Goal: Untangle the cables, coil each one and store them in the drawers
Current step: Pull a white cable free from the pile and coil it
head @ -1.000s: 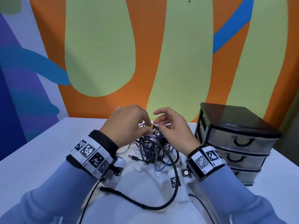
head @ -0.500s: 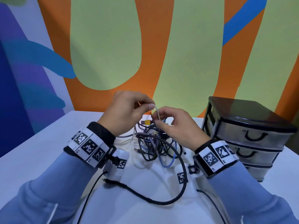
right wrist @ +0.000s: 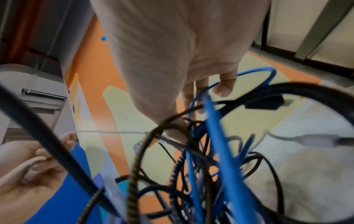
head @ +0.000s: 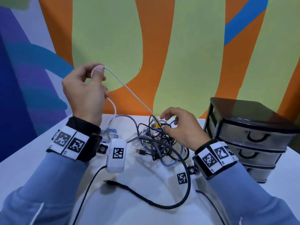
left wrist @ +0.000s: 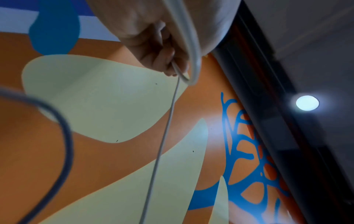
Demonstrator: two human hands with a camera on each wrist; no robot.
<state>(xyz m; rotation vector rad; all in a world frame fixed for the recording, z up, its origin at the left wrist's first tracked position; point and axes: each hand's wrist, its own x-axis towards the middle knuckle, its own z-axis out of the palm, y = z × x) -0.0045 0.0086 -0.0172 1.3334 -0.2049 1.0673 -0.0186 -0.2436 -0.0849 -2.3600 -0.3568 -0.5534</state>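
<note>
- Head view shows the left hand (head: 84,93) raised well above the bench (head: 24,161), thumb and forefinger pinching the white cable (head: 128,88) with the other fingers curled; the line runs taut down and to the right into the knot, so a harder pull could, I judge, cinch the knot tighter instead of freeing the strand
- Left wrist view shows the same white cable (left wrist: 164,131) looping once past the fingers (left wrist: 162,60); the pinch is narrow, and a sudden give in the knot could let the line slip out of it
- Below the left wrist a slack part of the white cable hangs down toward some pale blue loops (head: 110,132) on the bench; dragging it upward may snag those loops and pull them along
- A loose black cable (head: 146,198) curves across the near bench, apart from both hands; its far end rises into the pile, so lifting the pile may whip it about or sweep it off the edge
- The tangle of cables (head: 160,142) sits at mid-bench, black, blue and grey strands wound together with a yellow plug (head: 157,125) near the top; the white line enters right beside that plug, which could catch as a stopper
- The right hand (head: 183,129) rests on top of the tangle with fingers loosely bent, steadying it; whether it actually grips a strand I cannot tell, and if it holds too lightly the whole pile may lift with the white line
- The drawers (head: 253,135) stand at the right, all three closed and just beside the right wrist; no cable is coiled yet, and a jerk of that arm could knock the unit
</note>
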